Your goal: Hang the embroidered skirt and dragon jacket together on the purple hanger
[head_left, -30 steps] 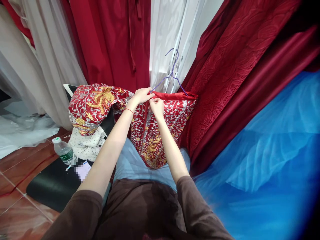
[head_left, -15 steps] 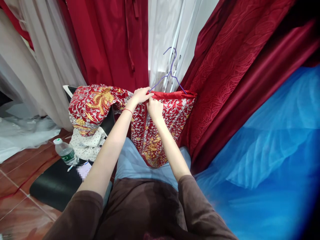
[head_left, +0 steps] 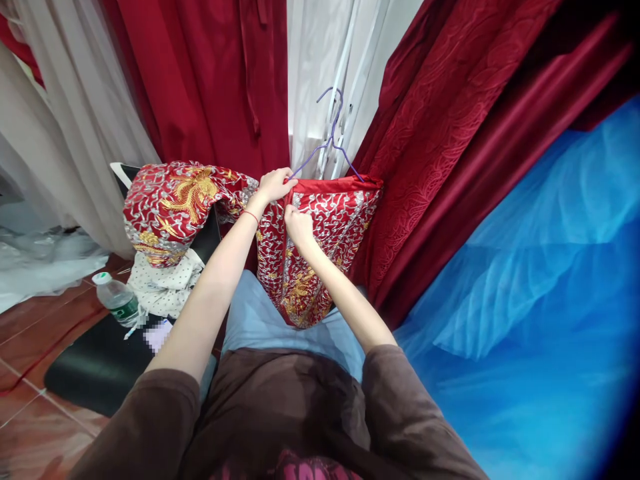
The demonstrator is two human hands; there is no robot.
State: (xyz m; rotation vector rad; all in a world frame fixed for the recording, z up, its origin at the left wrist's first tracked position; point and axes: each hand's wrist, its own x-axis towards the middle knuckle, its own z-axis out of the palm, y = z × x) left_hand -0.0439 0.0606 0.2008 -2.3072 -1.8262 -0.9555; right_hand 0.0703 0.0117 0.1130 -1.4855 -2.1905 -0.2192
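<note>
The embroidered garment (head_left: 343, 217) hangs on the purple hanger (head_left: 331, 141), before the person's light blue trousers (head_left: 241, 327). The left hand (head_left: 276, 185) pinches its top edge (head_left: 335, 185); the right hand (head_left: 299, 225) is curled tightly at the front seam (head_left: 286, 257) (fingertips hidden). A hard downward tug there could drag the cloth off the hanger.

This looks like a dress shop or costume room, with long dark-red hanging clothes (head_left: 450, 133), gauzy bright-blue fabric (head_left: 540, 287) and a gold-embroidered red garment (head_left: 345, 223) on a purple wire hanger (head_left: 332, 141).
</note>
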